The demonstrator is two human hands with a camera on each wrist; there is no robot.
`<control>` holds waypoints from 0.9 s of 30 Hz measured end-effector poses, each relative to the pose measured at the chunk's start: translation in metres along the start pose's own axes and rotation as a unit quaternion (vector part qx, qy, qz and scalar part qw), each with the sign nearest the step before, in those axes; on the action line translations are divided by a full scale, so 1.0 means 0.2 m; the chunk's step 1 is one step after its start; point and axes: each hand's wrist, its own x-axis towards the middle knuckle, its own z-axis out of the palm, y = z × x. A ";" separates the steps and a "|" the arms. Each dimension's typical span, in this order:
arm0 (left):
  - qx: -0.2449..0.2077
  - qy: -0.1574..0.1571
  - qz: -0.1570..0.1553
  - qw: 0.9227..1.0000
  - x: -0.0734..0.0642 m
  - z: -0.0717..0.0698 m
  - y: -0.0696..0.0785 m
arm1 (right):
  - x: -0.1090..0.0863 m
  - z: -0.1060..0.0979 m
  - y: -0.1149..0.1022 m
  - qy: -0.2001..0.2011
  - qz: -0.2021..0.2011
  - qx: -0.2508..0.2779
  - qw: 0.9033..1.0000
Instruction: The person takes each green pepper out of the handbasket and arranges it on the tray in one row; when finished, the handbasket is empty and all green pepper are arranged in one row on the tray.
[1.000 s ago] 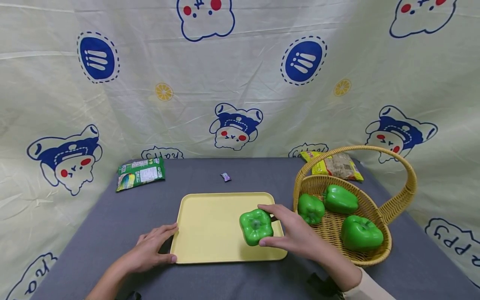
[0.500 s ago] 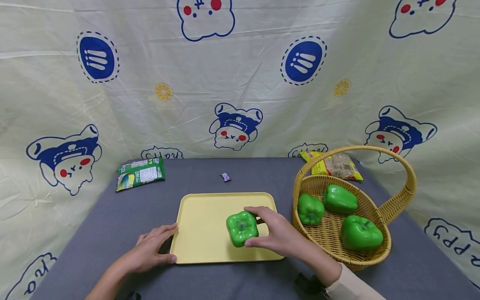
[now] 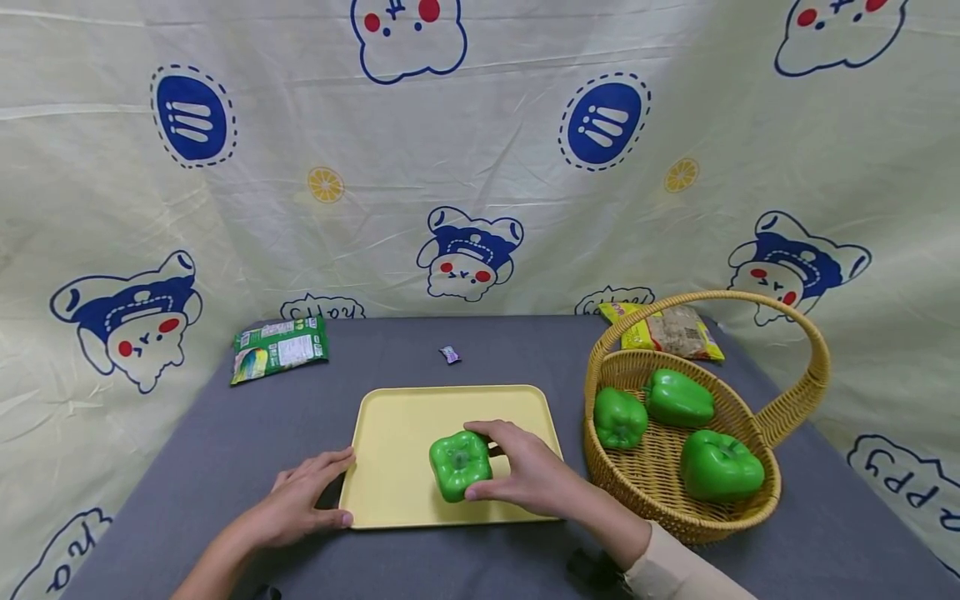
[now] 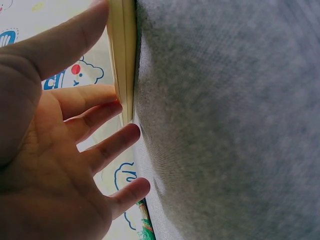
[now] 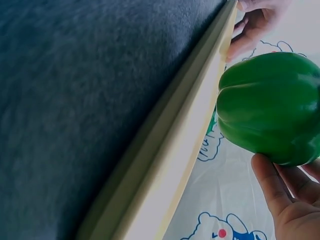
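A screened-off tabletop booth: cartoon-printed sheeting (image 3: 510, 158) hangs behind and beside a grey table (image 3: 292, 408)

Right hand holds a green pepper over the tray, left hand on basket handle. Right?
Wrong about the left hand: the head view shows it touching the left edge of the tray. The right hand does hold a green pepper over it.

Pale backdrop sheet (image 3: 480, 150), creased, printed with blue-outlined cartoon animals, blue ovals, yellow citrus slices. Grey worktop (image 3: 390, 354) below. Green packet (image 3: 279, 348) with white panels lies at far left corner. Small purple sachet (image 3: 449, 355) sits near back edge, around middle. Yellow bag (image 3: 684, 330) with brownish patch at far right, partly hidden.
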 end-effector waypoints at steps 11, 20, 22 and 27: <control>-0.004 -0.003 -0.003 1.000 0.00 0.00 0.00 | 0.06 0.06 -0.03 -0.033 -0.003 -0.012 0.999; 0.003 0.007 0.003 1.000 -0.01 0.00 0.00 | 0.10 0.11 -0.04 -0.054 0.009 -0.009 0.998; 0.002 0.007 0.003 1.000 -0.01 0.00 0.00 | 0.10 0.12 -0.05 -0.058 0.012 -0.004 0.998; -0.002 0.006 0.003 1.000 -0.01 0.00 0.00 | 0.12 0.14 -0.06 -0.064 0.016 0.000 0.998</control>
